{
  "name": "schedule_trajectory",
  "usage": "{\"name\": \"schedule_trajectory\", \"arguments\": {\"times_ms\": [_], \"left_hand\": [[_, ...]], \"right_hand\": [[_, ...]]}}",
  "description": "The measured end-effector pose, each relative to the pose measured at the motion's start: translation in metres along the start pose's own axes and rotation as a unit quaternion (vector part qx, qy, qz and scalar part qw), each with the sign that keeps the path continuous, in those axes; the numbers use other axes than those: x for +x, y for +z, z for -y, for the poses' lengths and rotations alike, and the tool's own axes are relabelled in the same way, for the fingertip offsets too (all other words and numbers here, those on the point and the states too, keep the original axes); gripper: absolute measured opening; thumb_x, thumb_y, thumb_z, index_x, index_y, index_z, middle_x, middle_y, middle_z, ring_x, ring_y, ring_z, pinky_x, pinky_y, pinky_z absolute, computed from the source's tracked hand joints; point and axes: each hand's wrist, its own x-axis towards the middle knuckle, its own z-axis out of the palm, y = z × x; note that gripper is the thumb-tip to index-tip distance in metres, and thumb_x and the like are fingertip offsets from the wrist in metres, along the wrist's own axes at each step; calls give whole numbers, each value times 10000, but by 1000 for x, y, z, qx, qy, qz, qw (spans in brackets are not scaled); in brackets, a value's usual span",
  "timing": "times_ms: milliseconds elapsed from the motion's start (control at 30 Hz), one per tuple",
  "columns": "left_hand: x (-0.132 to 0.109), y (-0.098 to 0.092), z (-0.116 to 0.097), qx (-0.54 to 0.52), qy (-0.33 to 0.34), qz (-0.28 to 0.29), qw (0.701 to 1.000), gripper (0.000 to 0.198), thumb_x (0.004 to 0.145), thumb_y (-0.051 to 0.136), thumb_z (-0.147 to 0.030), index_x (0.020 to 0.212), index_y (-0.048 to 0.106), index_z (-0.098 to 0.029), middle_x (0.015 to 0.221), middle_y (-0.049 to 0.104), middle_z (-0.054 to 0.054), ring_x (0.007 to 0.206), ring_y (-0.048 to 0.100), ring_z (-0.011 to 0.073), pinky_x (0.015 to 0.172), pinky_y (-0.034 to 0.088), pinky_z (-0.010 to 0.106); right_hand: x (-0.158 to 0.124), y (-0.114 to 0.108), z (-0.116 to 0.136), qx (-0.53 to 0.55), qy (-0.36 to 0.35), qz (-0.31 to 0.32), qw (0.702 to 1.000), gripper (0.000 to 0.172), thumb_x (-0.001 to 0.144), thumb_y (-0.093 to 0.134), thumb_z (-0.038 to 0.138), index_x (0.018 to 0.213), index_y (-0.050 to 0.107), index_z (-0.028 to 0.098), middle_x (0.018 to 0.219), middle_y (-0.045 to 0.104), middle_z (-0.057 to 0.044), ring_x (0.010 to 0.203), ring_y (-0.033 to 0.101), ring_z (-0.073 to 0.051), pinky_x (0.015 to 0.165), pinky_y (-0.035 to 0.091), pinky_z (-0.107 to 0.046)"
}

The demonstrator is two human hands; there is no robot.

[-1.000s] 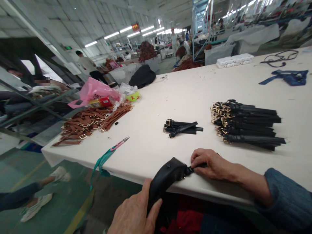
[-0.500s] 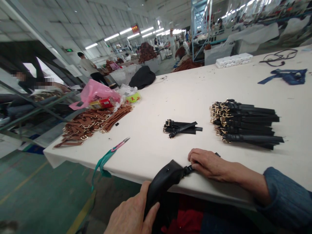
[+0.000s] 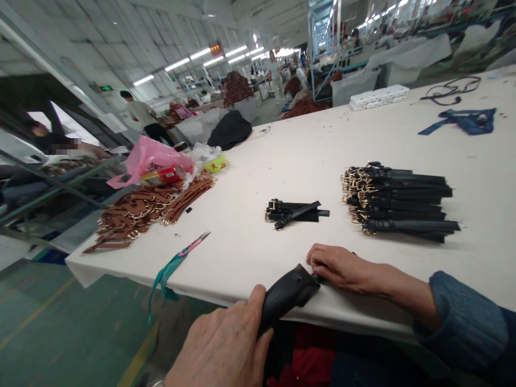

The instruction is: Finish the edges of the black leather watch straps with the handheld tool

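My left hand (image 3: 228, 338) is wrapped around a smooth, curved black piece (image 3: 284, 295) with a blunt, flattened end and a small dot near its tip; its exact kind I cannot make out. That end lies over the table's front edge, right against the fingers of my right hand (image 3: 336, 267). My right hand is closed on a black strap (image 3: 316, 278), mostly hidden under the fingers. Beyond the hands lies a small bunch of black buckle straps (image 3: 298, 212). A larger pile of black buckle straps (image 3: 407, 201) with gold-coloured buckles sits to the right.
Pink thread snips (image 3: 194, 244) with a green cloth strip (image 3: 167, 274) lie at the front edge of the white table (image 3: 237, 247). Brown buckle straps (image 3: 137, 212), a pink bag (image 3: 151, 158) and a black cloth (image 3: 230, 130) are left. Blue cloth (image 3: 467, 121) lies far right.
My left hand has moved the black piece up and to the right, bringing its end against my right fingers. The strap's buckle part that showed between them is now covered.
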Motion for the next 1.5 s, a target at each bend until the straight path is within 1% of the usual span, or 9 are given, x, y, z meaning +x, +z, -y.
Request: {"name": "schedule_trajectory", "arguments": {"times_ms": [133, 300, 467, 633, 800, 1000, 1100, 1333, 1500], "left_hand": [[7, -11, -7, 15, 33, -20, 999, 280, 814, 336, -258, 1077, 431, -241, 838, 642, 64, 817, 614, 306, 700, 469, 493], [15, -20, -20, 50, 40, -12, 998, 240, 800, 354, -245, 1016, 453, -215, 761, 632, 72, 717, 616, 310, 637, 478, 478], [17, -14, -24, 52, 38, -43, 997, 211, 800, 347, -243, 982, 449, -209, 728, 623, 65, 680, 617, 291, 610, 481, 446], [8, -4, -12, 21, 40, -50, 998, 260, 805, 338, -234, 1046, 435, -217, 780, 639, 63, 731, 621, 300, 630, 486, 459], [1, -11, -4, 21, 43, -22, 999, 281, 798, 345, -240, 1063, 439, -224, 828, 641, 73, 807, 616, 304, 695, 481, 492], [13, -27, -23, 89, 53, -23, 994, 239, 770, 367, -218, 991, 457, -213, 729, 625, 70, 679, 614, 316, 602, 480, 478], [20, -25, -27, 100, 68, -44, 992, 216, 764, 380, -229, 964, 459, -211, 714, 622, 72, 661, 613, 314, 590, 478, 463], [20, 10, -4, 6, 32, -90, 995, 255, 849, 311, -305, 1075, 381, -210, 787, 634, 58, 735, 617, 276, 623, 461, 393], [18, 6, 13, 11, -11, -79, 997, 275, 859, 296, -331, 1085, 380, -199, 819, 629, 69, 776, 607, 268, 671, 442, 389]], "right_hand": [[1, 3, -3, 1, 17, -8, 1000, 73, 857, 395, 198, 831, 460, 177, 870, 517, -37, 784, 480, -139, 736, 408, -286], [1, -1, -2, 24, 30, -16, 999, 86, 861, 385, 187, 808, 452, 175, 854, 511, -36, 775, 476, -134, 737, 403, -281], [3, -7, 0, 36, 40, -26, 998, 123, 863, 371, 187, 769, 447, 168, 819, 508, -41, 747, 461, -139, 715, 391, -287], [0, -8, 2, 36, 29, -12, 999, 81, 808, 408, 134, 814, 480, 171, 827, 511, -29, 745, 456, -132, 696, 379, -275], [-5, -4, -3, 26, 32, -18, 999, 260, 601, 519, 67, 832, 483, 181, 807, 487, 8, 675, 427, -105, 592, 351, -233], [-8, -4, -12, 97, 48, -5, 994, 362, 582, 542, 82, 929, 508, 179, 853, 533, -1, 712, 490, -109, 615, 403, -228], [-7, -5, -12, 119, 55, -15, 991, 384, 573, 540, 68, 940, 503, 174, 856, 544, -5, 723, 508, -111, 630, 424, -232], [-2, -4, -12, 181, 98, -10, 978, 469, 566, 566, 56, 1017, 495, 163, 875, 566, -24, 747, 536, -126, 676, 482, -270], [-2, -5, -12, 196, 111, -3, 974, 509, 558, 598, 67, 1048, 493, 156, 874, 575, -25, 770, 542, -134, 715, 492, -296]]}}
